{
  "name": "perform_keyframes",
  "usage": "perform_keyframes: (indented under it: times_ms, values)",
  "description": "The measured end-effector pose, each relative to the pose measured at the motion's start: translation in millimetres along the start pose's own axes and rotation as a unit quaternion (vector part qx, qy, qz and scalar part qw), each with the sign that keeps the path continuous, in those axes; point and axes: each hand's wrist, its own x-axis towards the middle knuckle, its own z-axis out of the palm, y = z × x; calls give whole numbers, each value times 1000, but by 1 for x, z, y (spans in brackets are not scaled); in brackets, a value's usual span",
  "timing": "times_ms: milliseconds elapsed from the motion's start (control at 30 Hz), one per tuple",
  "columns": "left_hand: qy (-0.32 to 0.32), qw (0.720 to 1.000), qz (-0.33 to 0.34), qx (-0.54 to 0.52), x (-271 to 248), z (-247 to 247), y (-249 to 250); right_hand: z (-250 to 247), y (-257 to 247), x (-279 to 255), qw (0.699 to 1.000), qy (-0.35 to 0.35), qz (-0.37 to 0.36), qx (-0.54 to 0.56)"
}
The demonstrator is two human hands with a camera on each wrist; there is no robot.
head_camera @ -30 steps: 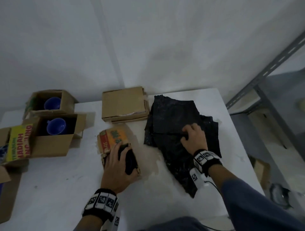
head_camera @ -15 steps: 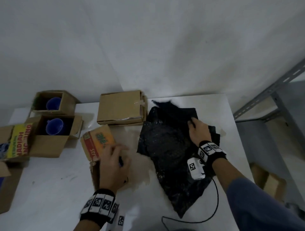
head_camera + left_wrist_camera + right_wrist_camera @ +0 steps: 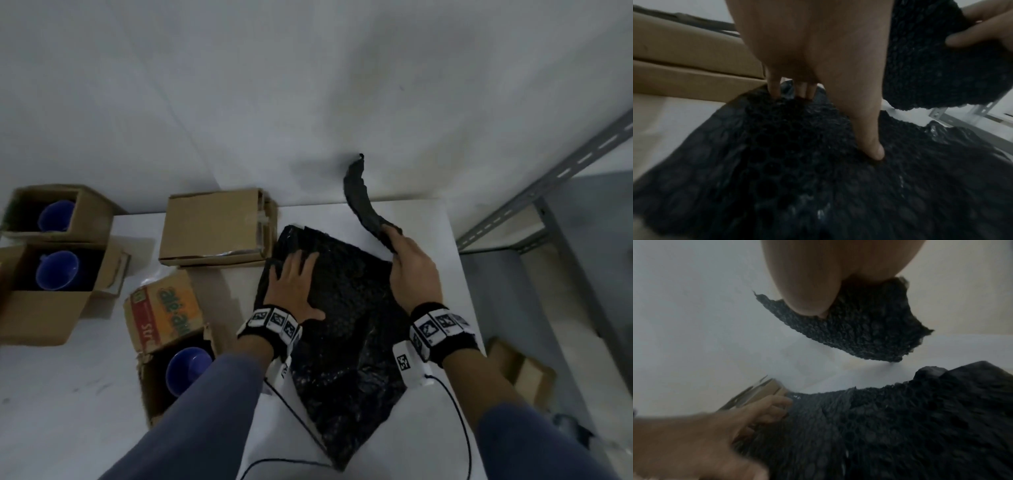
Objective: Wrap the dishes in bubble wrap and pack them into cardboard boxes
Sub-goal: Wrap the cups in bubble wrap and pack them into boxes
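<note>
A pile of black bubble wrap [image 3: 346, 329] lies on the white table [image 3: 68, 394], right of centre. My left hand [image 3: 291, 284] presses flat on the pile's far left part, fingers spread; in the left wrist view its fingertips [image 3: 873, 149] dig into the bubble wrap pile [image 3: 797, 170]. My right hand [image 3: 411, 270] pinches one lifted bubble wrap sheet [image 3: 363, 205] that curves up toward the wall; the same lifted sheet [image 3: 859, 331] hangs above the pile [image 3: 920, 418] in the right wrist view. A blue cup [image 3: 186, 368] sits in an open box [image 3: 147, 383] by my left forearm.
A closed cardboard box [image 3: 212, 226] stands just left of the pile. Two open boxes at the far left each hold a blue cup [image 3: 56, 216] [image 3: 56, 270]. A grey metal shelf frame [image 3: 534, 205] stands to the right of the table. A black cable [image 3: 459, 411] trails near the front edge.
My left hand left the open box with the blue cup and moved right onto the bubble wrap pile. My right hand lifted one sheet up off the pile.
</note>
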Motion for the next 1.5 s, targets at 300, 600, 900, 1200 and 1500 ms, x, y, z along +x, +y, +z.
perform_keyframes:
  times_ms: [300,600,900,1200,1500]
  values:
    - [-35,992,20,-119,24,-57,-26,63,-2,-38,928,-321,62,-181]
    - [-71,978,33,-192,1,-124,-49,72,-2,-38,927,-310,86,-193]
    - [73,978,-29,-191,-47,-147,-88,73,-15,-43,919,-313,97,-219]
    - [198,967,-9,-161,-111,-201,-125,55,-64,-19,930,-296,91,-198]
    - [244,953,90,-158,-172,-225,-141,21,-179,27,979,-123,-100,127]
